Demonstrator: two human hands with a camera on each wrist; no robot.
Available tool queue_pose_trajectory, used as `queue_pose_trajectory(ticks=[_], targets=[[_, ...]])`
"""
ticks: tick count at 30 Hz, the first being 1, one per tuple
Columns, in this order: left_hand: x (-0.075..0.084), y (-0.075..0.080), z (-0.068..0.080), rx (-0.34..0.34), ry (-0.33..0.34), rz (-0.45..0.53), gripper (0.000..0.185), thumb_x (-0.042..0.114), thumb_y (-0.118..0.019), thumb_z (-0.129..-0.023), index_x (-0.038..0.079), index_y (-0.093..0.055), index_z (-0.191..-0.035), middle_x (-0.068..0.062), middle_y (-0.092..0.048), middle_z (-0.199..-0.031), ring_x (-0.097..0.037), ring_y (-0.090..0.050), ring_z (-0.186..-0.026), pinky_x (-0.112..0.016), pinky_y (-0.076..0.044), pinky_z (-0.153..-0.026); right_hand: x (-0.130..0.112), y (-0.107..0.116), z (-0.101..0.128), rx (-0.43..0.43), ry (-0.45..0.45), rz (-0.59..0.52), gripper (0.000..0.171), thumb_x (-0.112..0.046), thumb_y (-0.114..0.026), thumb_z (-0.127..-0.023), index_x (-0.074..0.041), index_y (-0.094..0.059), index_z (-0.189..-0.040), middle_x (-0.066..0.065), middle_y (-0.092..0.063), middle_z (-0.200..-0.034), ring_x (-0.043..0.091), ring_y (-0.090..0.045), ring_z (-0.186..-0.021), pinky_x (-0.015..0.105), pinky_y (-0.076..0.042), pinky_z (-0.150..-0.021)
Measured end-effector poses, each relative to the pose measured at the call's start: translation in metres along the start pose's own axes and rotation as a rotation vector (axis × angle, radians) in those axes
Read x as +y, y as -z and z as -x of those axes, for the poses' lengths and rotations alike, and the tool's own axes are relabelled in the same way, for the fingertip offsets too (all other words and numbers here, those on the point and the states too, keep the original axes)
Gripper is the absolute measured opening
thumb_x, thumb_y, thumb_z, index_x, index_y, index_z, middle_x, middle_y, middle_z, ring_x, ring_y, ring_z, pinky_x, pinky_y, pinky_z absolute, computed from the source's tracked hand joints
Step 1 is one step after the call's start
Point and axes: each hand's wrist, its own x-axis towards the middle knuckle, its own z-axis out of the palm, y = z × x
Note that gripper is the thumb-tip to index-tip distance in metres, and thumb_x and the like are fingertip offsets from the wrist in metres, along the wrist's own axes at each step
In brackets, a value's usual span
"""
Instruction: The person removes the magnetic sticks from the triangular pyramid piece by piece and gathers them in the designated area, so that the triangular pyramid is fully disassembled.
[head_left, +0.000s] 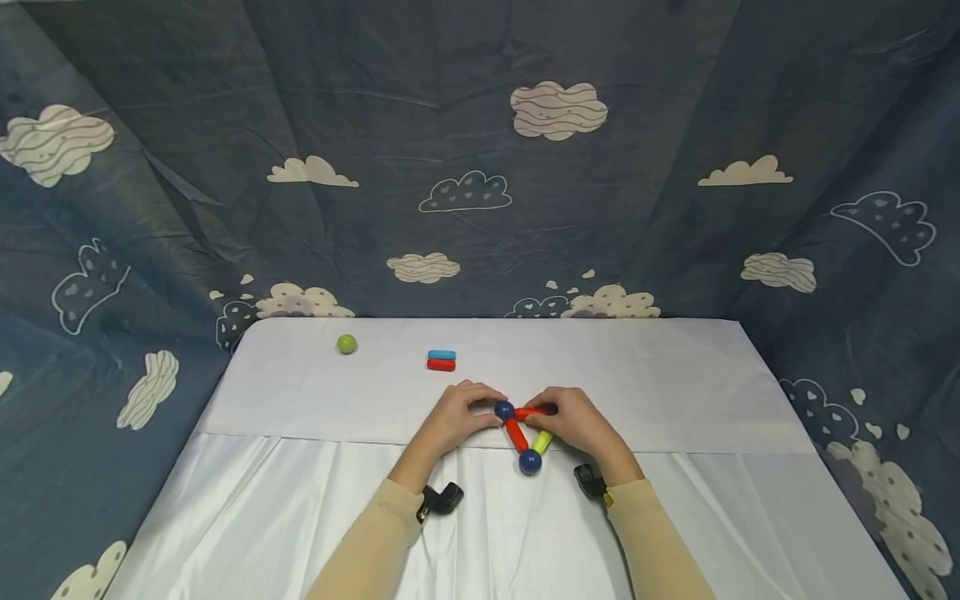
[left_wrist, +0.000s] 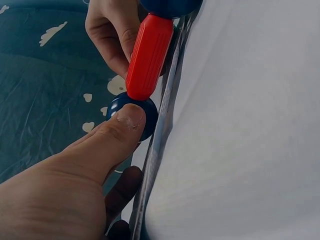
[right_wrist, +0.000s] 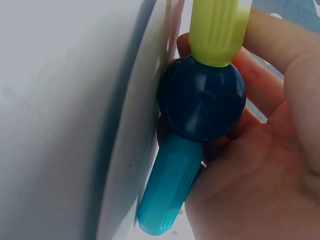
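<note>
Left hand [head_left: 452,421]: thumb and fingers pinch the upper blue ball [head_left: 504,409].
Right hand [head_left: 573,423]: fingers curl round a blue ball [right_wrist: 202,97] joining a yellow-green stick [right_wrist: 218,31] and a teal stick [right_wrist: 168,186].
Between the hands: red stick [head_left: 516,434] running to the near blue ball [head_left: 529,461].
Beyond the fingertips: blue-and-red stick pair [head_left: 441,360]; further left, green ball [head_left: 346,343].
Under all: white table [head_left: 675,375].

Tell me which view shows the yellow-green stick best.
Right wrist: the yellow-green stick fills the top of the frame, joined to a dark blue ball in the right hand. The head view shows a sliver; the left wrist view, none.
</note>
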Motion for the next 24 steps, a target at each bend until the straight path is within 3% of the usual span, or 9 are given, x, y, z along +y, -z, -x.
queue_pose_trajectory(ticks=[9, 17, 24], targets=[[0.000, 0.001, -0.001, 0.013, 0.015, 0.004, 0.031, 0.025, -0.087, -0.089, 0.022, -0.080, -0.119, 0.006, -0.079, -0.116, -0.015, -0.066, -0.110, -0.037, -0.054, -0.101, 0.004, 0.000, -0.002, 0.074, -0.048, 0.042, 0.026, -0.029, -0.082, -0.095, -0.013, -0.081, -0.116, 0.007, -0.077, -0.117, 0.025, -0.067, -0.107, 0.051, -0.056, -0.104], [0.000, 0.002, 0.004, 0.003, 0.092, -0.028, 0.032, 0.031, -0.088, -0.089, 0.025, -0.078, -0.119, 0.005, -0.076, -0.115, -0.015, -0.068, -0.113, -0.041, -0.053, -0.105, 0.008, 0.002, -0.001, 0.138, -0.105, 0.015, 0.033, -0.028, -0.080, -0.096, -0.008, -0.078, -0.122, 0.012, -0.076, -0.121, 0.028, -0.066, -0.108, 0.051, -0.057, -0.105], [-0.002, 0.005, 0.003, -0.026, 0.046, -0.032, 0.038, 0.030, -0.087, -0.089, 0.025, -0.076, -0.125, 0.006, -0.075, -0.117, -0.013, -0.065, -0.110, -0.038, -0.053, -0.103, 0.019, 0.009, -0.002, 0.244, -0.180, -0.001, 0.033, -0.026, -0.078, -0.097, -0.005, -0.077, -0.122, 0.016, -0.076, -0.117, 0.029, -0.064, -0.102, 0.048, -0.058, -0.097]])
